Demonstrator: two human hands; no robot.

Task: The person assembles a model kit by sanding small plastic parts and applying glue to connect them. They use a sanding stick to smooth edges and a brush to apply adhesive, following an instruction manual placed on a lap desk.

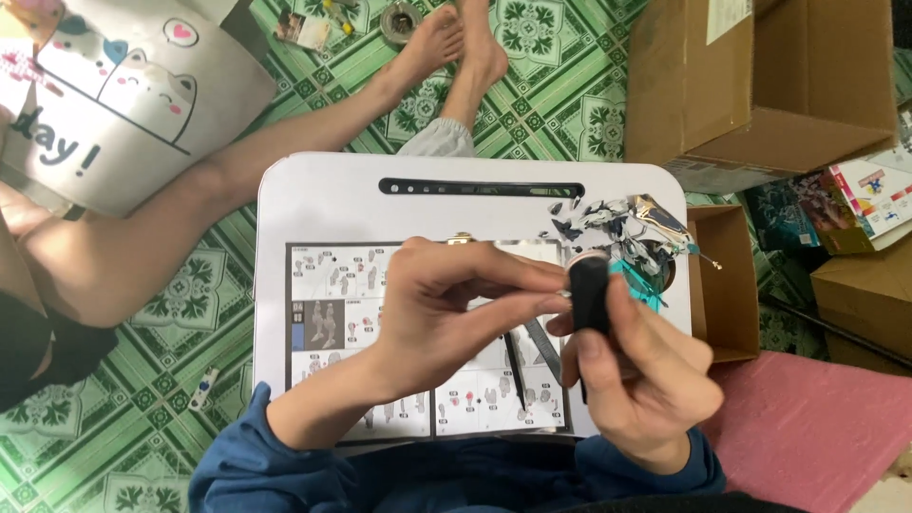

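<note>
My right hand (pixel 641 380) grips a short black cylinder-shaped tool (pixel 590 293) upright, thumb along its side. My left hand (pixel 446 304) reaches across to it, thumb and forefinger pinched at the tool's top end; whatever small part sits between them is too small to make out. Both hands hover over an open picture instruction sheet (pixel 347 304) lying on a small white lap table (pixel 323 190). A partly built model figure (pixel 622 228) in dark blue, white, teal and gold lies at the table's back right corner.
Another person's bare legs and feet (pixel 446 57) stretch across the green patterned floor mat behind the table. A cat-print pillow (pixel 123 95) lies at far left. Open cardboard boxes (pixel 760 85) stand at right, a small box (pixel 727 285) against the table, a pink mat (pixel 817 427) below.
</note>
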